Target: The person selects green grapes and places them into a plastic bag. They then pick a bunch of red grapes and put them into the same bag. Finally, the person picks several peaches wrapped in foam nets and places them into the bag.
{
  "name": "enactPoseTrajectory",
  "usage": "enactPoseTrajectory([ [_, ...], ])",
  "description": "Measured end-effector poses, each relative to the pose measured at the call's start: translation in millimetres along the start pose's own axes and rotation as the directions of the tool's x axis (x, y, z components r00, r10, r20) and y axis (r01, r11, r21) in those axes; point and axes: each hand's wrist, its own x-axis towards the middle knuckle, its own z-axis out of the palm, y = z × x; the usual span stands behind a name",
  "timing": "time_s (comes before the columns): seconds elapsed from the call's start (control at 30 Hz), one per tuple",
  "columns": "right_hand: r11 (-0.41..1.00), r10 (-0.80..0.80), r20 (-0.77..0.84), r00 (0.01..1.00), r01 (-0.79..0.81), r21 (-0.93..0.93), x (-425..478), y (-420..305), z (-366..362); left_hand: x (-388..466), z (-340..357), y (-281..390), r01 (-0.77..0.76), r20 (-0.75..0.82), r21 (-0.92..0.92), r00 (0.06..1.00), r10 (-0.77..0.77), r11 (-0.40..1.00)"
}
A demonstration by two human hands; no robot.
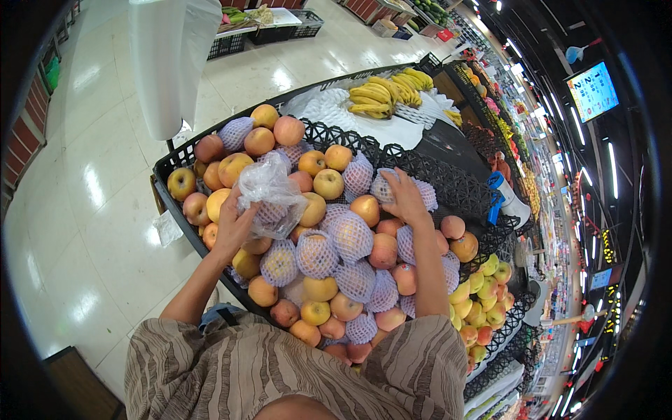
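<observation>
My left hand (234, 215) grips a clear plastic bag (270, 184) over the left side of the apple heap. Something in white foam netting shows through the bag's film. On the far right of the heap, my right hand (404, 199) rests its fingers on an apple in a foam net sleeve (384, 185); whether they close around it I cannot tell. Between the hands lie bare reddish-yellow apples (328, 184) and several more in foam nets (350, 236). A black plastic crate (176, 210) borders the heap on the left.
A roll of plastic bags (157, 68) stands at the crate's far left corner. Bananas (374, 97) lie on white foam beyond the black mesh divider (383, 152). Greenish apples (480, 299) are piled at right, near a blue-and-white megaphone (506, 199). Tiled floor (89, 173) stretches along the left.
</observation>
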Motion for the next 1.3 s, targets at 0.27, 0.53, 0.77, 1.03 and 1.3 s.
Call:
enactPoseTrajectory([
  [0.27,0.738,0.312,-0.205,0.928,-0.100,0.668,4.5,4.8,-13.3,-1.4,-4.7,-3.2,0.014,0.036,-0.033,0.999,-0.012,0.999],
  [0.53,-0.089,0.589,0.098,0.802,-0.057,0.994,-6.5,60.8,28.7,-1.9,0.4,1.1,0.056,0.043,-0.132,0.998,-0.051,0.990],
  [0.77,0.770,0.324,-0.275,0.905,-0.083,0.633,2.7,15.5,5.9,-4.1,-3.0,-2.9,0.072,-0.003,-0.107,0.997,-0.073,0.992],
  [1.03,0.986,-0.011,-0.336,0.942,0.066,0.153,-1.3,8.4,17.5,-9.9,-4.9,-10.1,0.118,-0.016,-0.068,0.993,-0.119,0.991],
  [1.3,0.939,0.047,-0.486,0.873,0.127,0.318,5.9,6.4,21.4,9.4,14.5,17.1,0.023,0.081,0.051,0.996,-0.028,0.998],
])
